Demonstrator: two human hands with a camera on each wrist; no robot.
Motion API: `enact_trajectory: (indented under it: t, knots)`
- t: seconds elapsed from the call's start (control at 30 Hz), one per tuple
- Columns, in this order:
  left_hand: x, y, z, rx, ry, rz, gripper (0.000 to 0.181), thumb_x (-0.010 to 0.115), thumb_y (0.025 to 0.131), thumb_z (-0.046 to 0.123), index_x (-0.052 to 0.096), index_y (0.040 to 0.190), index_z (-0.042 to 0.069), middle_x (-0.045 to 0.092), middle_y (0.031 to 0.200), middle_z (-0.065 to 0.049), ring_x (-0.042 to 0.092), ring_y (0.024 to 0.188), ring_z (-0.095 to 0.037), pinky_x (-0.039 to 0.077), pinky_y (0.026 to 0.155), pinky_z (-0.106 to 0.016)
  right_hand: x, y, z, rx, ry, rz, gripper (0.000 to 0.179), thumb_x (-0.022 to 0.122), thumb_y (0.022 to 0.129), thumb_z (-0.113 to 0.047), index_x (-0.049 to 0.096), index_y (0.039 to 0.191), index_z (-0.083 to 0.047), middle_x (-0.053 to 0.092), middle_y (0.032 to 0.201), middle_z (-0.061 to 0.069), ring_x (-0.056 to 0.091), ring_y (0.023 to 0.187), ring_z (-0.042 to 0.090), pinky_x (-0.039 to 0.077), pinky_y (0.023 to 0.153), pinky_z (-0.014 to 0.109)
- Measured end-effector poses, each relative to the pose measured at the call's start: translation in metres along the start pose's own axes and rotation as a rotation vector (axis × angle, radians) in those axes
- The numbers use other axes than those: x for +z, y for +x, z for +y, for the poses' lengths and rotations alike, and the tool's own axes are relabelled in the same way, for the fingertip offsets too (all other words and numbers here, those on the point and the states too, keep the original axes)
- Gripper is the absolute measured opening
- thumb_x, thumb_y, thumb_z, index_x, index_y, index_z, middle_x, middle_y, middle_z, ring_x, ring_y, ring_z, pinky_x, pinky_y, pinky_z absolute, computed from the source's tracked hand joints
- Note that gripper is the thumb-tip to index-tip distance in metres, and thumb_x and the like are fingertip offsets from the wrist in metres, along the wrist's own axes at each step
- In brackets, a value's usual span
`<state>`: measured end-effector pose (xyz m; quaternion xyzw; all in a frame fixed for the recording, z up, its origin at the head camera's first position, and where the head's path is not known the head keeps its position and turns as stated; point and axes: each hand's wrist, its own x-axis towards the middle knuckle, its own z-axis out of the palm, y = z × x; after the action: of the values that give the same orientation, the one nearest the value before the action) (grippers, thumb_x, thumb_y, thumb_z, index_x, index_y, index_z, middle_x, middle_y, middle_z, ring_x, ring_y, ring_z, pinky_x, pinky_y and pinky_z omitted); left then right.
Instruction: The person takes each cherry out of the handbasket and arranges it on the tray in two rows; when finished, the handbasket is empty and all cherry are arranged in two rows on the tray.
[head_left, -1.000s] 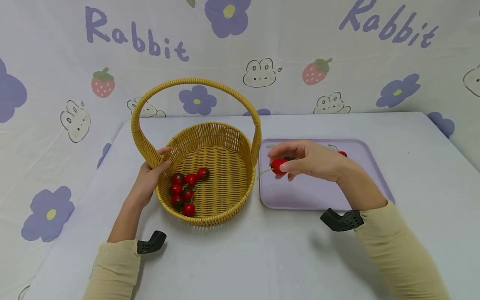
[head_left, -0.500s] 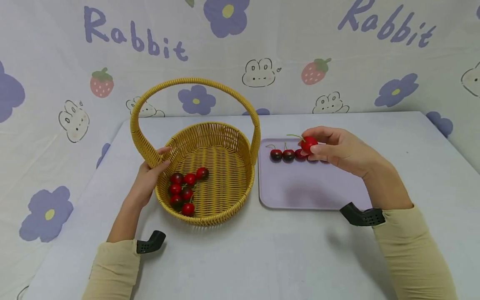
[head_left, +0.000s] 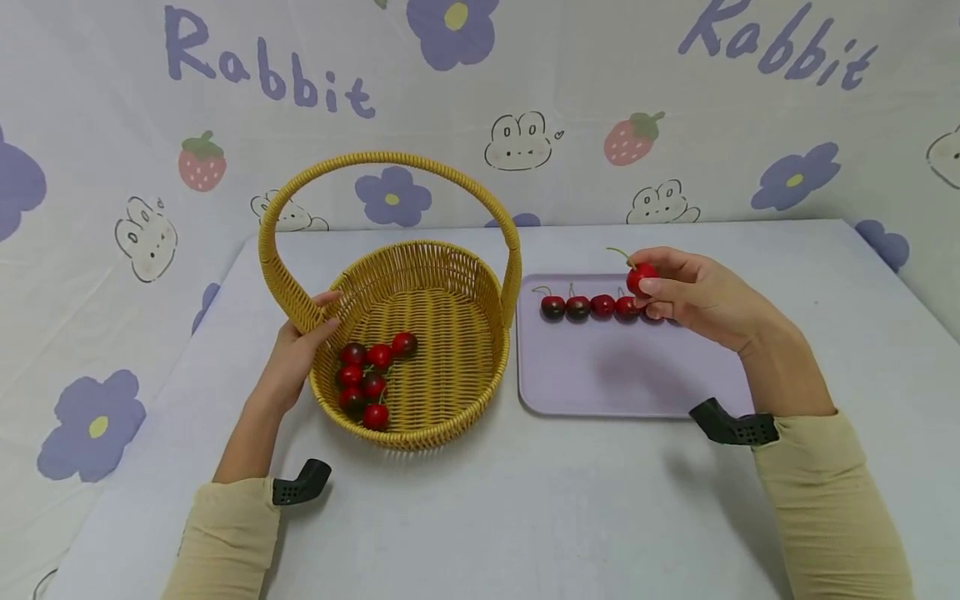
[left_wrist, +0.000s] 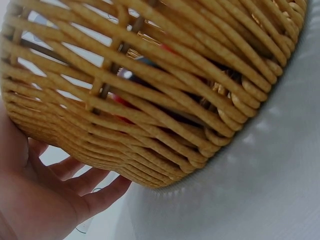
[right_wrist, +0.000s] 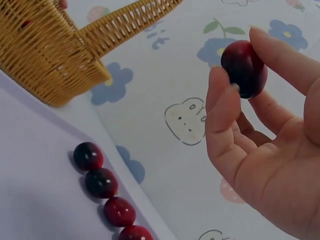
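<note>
A red cherry with a green stem is pinched between the thumb and fingers of my right hand, raised above the back right of the lilac tray. In the right wrist view this cherry looks dark on one side. Several dark red cherries stand in a row along the tray's back; my hand hides part of the row. At the left, my left hand grips the side of the yellow woven basket at the handle's foot. Several cherries lie in the basket's left part.
The basket's tall arched handle rises over its opening. Basket and tray stand side by side on a white-covered table. A printed rabbit-and-flower cloth hangs behind the table.
My right hand has moved right and slightly up with the cherry, from near the tray's left side to above its back right, uncovering much of the row. My left hand stays on the basket.
</note>
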<state>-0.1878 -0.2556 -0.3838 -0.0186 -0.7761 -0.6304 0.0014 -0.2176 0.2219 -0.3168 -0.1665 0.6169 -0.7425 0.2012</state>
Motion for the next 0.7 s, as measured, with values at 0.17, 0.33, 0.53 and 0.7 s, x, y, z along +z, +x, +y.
enact_trajectory:
  t: [0.17,0.33,0.53,0.7]
  knots:
    - [0.0,0.0,0.0,-0.001,0.002,0.002,0.047,0.045,0.101,0.016,0.035,0.146,0.008,0.027,0.152,-0.013,0.026,0.137,-0.029,0.018,0.109,-0.048,-0.009,0.001,0.003,0.016,0.049,0.019,0.021,0.051,0.097,-0.001,0.062,0.111,-0.011,0.056,0.1,0.007,0.061,0.086,0.019,0.05,0.074,0.024]
    - [0.001,0.0,0.0,0.0,0.004,0.001,0.047,0.045,0.101,0.016,0.035,0.146,0.008,0.027,0.152,-0.013,0.027,0.136,-0.029,0.019,0.109,-0.048,-0.019,0.002,0.005,0.031,0.052,0.108,0.019,0.052,0.098,-0.006,0.061,0.113,-0.013,0.056,0.106,0.007,0.063,0.091,0.021,0.05,0.082,0.026]
    - [0.001,0.001,0.0,0.003,-0.001,0.001,0.047,0.045,0.101,0.017,0.035,0.146,0.007,0.028,0.152,-0.013,0.028,0.136,-0.028,0.019,0.109,-0.048,-0.03,0.001,0.006,0.0,0.067,0.142,0.017,0.052,0.097,-0.005,0.058,0.113,-0.008,0.056,0.107,0.009,0.065,0.096,0.023,0.05,0.084,0.028]
    - [0.001,0.001,0.0,0.002,-0.005,0.002,0.046,0.045,0.102,0.017,0.035,0.146,0.007,0.028,0.151,-0.013,0.029,0.135,-0.028,0.02,0.109,-0.047,-0.041,-0.001,0.009,0.022,0.023,0.201,0.018,0.054,0.096,-0.004,0.057,0.112,-0.01,0.059,0.105,0.007,0.065,0.094,0.021,0.051,0.082,0.027]
